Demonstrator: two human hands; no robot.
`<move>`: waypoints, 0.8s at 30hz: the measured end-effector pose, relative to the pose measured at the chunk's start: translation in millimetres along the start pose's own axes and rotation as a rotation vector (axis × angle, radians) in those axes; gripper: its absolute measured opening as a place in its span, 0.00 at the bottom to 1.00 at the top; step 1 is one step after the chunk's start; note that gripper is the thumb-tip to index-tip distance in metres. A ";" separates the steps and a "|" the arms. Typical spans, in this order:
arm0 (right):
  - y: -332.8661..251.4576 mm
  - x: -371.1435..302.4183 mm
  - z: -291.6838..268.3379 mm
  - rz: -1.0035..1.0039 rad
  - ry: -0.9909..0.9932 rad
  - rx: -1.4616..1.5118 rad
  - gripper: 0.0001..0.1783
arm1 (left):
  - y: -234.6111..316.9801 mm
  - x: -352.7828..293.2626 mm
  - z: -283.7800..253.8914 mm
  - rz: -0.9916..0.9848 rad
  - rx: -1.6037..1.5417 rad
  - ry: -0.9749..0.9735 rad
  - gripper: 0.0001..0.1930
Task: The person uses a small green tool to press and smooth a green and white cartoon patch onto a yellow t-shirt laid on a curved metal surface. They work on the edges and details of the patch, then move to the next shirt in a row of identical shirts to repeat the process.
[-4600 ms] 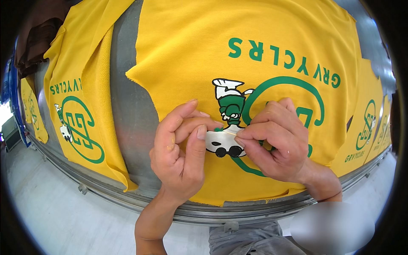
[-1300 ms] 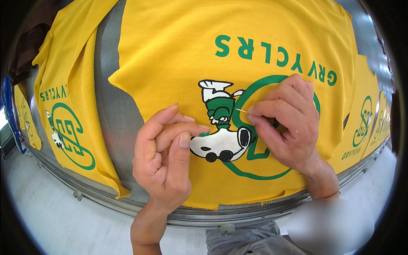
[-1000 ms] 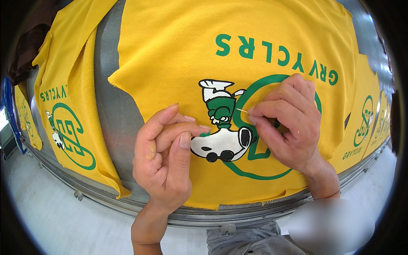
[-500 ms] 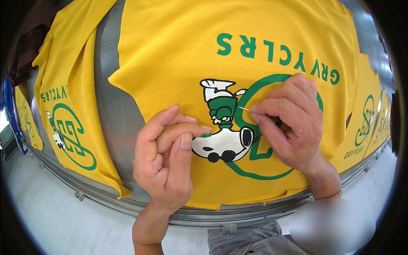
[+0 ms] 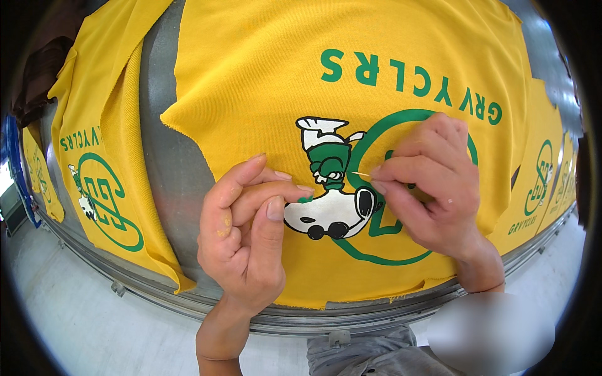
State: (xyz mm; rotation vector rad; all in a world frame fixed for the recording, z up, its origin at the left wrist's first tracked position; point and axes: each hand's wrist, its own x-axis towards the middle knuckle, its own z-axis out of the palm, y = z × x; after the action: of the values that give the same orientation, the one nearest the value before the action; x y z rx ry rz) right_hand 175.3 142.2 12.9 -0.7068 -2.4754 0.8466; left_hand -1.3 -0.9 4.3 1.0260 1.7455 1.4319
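A yellow cut fabric panel [image 5: 251, 81] lies in front of me, printed with green lettering, a green ring emblem and a white cartoon dog [image 5: 326, 210] in a green top, all upside down to me. My right hand [image 5: 433, 188] is closed in a pinch on a thin wooden toothpick [image 5: 362, 173], its tip over the print beside the dog's green top. My left hand [image 5: 244, 225] hovers at the dog's head with loosely bent fingers, the thumb apart from them, holding nothing. A wet-looking green dab [image 5: 305, 199] sits on its index fingertip, and dried yellow specks mark its fingers.
Under the panel is a grey metal table [image 5: 179, 156] with a railed front edge [image 5: 295, 323]. Another printed yellow panel [image 5: 113, 182] lies to the left, partly folded, and more yellow panels [image 5: 533, 169] lie on the right. Dark cloth [image 5: 47, 81] is at the far left.
The toothpick's tip has shifted slightly toward me along the print, as my right hand turned a little. My left hand has stayed nearly still.
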 end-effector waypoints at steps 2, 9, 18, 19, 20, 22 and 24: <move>-3.3 -4.7 0.3 0.079 0.037 0.052 0.10 | -0.5 0.0 -0.2 -0.002 -0.003 0.001 0.18; -9.5 -6.6 9.7 0.092 0.089 -0.028 0.12 | 0.6 0.4 0.4 -0.002 0.000 -0.004 0.17; -8.3 -5.6 11.4 0.065 0.078 -0.067 0.12 | 0.6 0.0 0.8 -0.005 0.012 -0.005 0.17; -8.0 -5.7 11.3 0.066 0.077 -0.067 0.12 | 0.8 0.1 1.3 -0.007 0.008 -0.004 0.17; -7.5 -5.8 11.2 0.066 0.076 -0.068 0.12 | 0.9 0.3 1.9 -0.009 0.003 -0.004 0.17; -8.5 -5.3 11.4 0.063 0.077 -0.071 0.12 | 0.4 -0.2 0.9 -0.002 0.008 0.001 0.17; -8.7 -5.2 11.5 0.059 0.073 -0.074 0.12 | 0.2 -0.3 0.7 0.002 0.014 0.002 0.18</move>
State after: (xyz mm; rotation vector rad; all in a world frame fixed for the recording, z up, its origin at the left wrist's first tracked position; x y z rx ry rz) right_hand 170.3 128.2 9.1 -0.8249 -2.4421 0.7397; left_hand -0.5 -0.8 4.4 1.0343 1.7585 1.4252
